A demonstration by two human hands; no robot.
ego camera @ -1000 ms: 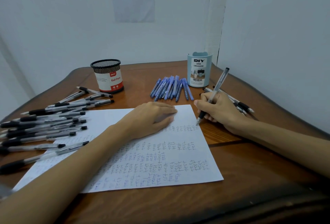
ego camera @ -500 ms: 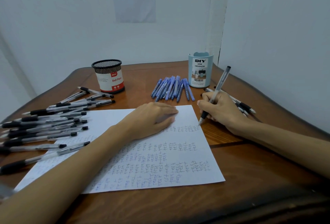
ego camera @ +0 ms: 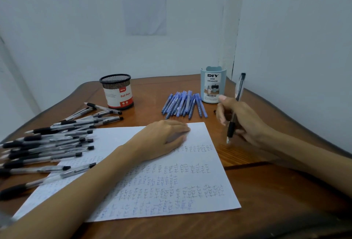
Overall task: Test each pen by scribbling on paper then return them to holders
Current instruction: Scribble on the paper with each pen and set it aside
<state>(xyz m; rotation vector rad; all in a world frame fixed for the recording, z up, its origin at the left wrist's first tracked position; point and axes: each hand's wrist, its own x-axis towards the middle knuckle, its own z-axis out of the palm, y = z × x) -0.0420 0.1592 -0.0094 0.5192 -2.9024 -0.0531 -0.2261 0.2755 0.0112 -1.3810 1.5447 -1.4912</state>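
My right hand [ego camera: 242, 120] holds a clear pen with a black grip [ego camera: 236, 107] nearly upright, its tip just above the bare table to the right of the paper. My left hand [ego camera: 162, 139] rests flat on the white sheet [ego camera: 171, 191], which is covered in rows of small scribbles. A black mesh holder [ego camera: 117, 92] stands at the back left, a pale blue desk organizer [ego camera: 213, 86] at the back right. Several blue pens [ego camera: 183, 105] lie between them. Several black-grip pens [ego camera: 53, 143] lie spread at the left.
White walls close in behind and to the right of the wooden table [ego camera: 266, 191]. A printed notice [ego camera: 144, 2] hangs on the back wall. The table's front edge runs dark along the bottom of the view.
My right hand has lifted the pen off the paper's right edge and moved it right, over the bare wood, with the fingers loosening. My left hand has stayed on the sheet.
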